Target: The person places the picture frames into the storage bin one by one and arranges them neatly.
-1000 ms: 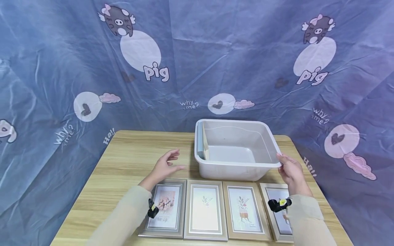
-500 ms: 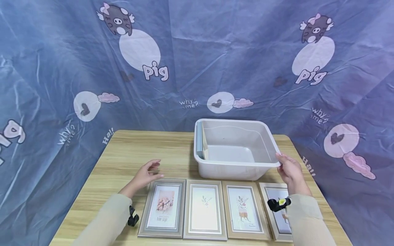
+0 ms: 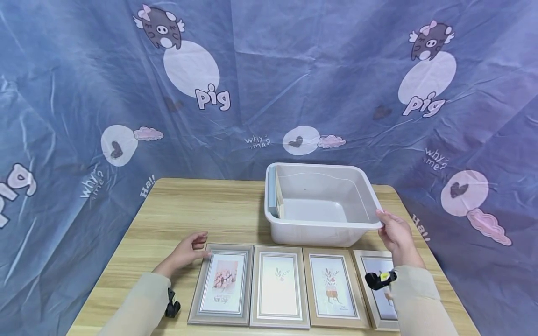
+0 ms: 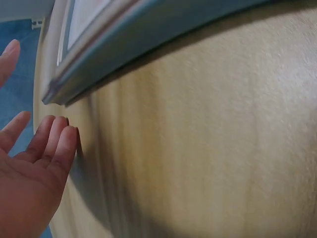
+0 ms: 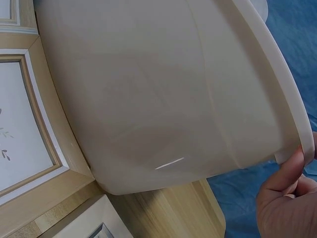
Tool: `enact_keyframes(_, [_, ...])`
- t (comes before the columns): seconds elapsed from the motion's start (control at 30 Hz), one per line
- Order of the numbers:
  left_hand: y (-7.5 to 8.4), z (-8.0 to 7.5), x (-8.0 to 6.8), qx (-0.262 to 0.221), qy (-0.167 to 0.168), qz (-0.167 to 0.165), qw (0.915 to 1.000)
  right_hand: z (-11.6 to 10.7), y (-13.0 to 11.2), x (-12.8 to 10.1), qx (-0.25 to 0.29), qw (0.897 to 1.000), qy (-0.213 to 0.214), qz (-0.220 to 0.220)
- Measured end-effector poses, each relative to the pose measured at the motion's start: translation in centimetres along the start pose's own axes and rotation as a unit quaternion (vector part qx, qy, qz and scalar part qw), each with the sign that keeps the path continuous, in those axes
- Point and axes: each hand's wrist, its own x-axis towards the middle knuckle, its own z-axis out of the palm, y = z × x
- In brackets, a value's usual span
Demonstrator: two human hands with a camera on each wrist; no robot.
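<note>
A blue pig-print cloth (image 3: 269,84) hung behind the wooden tabletop (image 3: 201,210), where four frames lay flat in a row along the near edge, long sides running away from me, with the tub (image 3: 321,224) just beyond them. My left hand (image 3: 185,254) hovered just left of the leftmost frame (image 3: 222,284), its fingers (image 4: 54,144) loosely spread and holding nothing, so that frame lay to their right, nearer this hand than the other. My right hand (image 3: 395,235) pinched the tub's near right corner.
</note>
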Motion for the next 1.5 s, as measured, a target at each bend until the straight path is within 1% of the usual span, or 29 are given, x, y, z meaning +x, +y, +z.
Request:
enact_keyframes(0.1, [-0.6,0.0,-0.1,0.002,0.005,-0.009,0.9999,0.0,0.0,0.0,0.001,1.0,0.0,-0.001])
enact_keyframes(0.17, [-0.7,0.1,-0.1,0.004,0.003,-0.012,0.9999,-0.1,0.1,0.1,-0.004,1.0,0.0,-0.003])
enact_keyframes(0.27, [-0.7,0.3,-0.2,0.006,0.011,-0.02,0.9997,0.0,0.2,0.1,-0.007,1.0,-0.002,-0.007])
enact_keyframes(0.43, [-0.7,0.7,-0.2,0.025,0.032,-0.031,0.9987,-0.1,0.2,0.1,-0.006,1.0,-0.007,-0.012])
enact_keyframes(0.57, [-0.7,1.0,0.0,0.05,0.047,-0.04,0.9969,-0.1,0.3,0.1,-0.003,1.0,-0.011,-0.015])
enact_keyframes(0.73, [-0.4,1.3,0.0,0.068,0.063,-0.051,0.9944,-0.1,0.3,0.1,-0.005,1.0,-0.013,-0.015])
enact_keyframes(1.03, [0.0,1.0,0.1,0.034,0.068,-0.053,0.9957,-0.1,0.3,0.1,-0.007,1.0,-0.01,-0.015])
enact_keyframes(1.17, [0.4,0.5,0.3,0.019,0.076,-0.064,0.9948,-0.1,0.4,0.1,-0.009,1.0,-0.011,-0.016])
enact_keyframes(1.27, [0.9,-0.1,0.5,0.003,0.075,-0.074,0.9944,-0.1,0.5,0.0,-0.011,1.0,-0.008,-0.015])
enact_keyframes(1.43, [1.8,-1.4,0.8,-0.021,0.052,-0.083,0.9949,-0.2,0.5,0.0,-0.016,1.0,0.004,-0.008])
enact_keyframes(1.5, [2.2,-1.9,0.8,-0.033,0.037,-0.078,0.9957,-0.3,0.5,0.0,-0.018,1.0,0.008,-0.005])
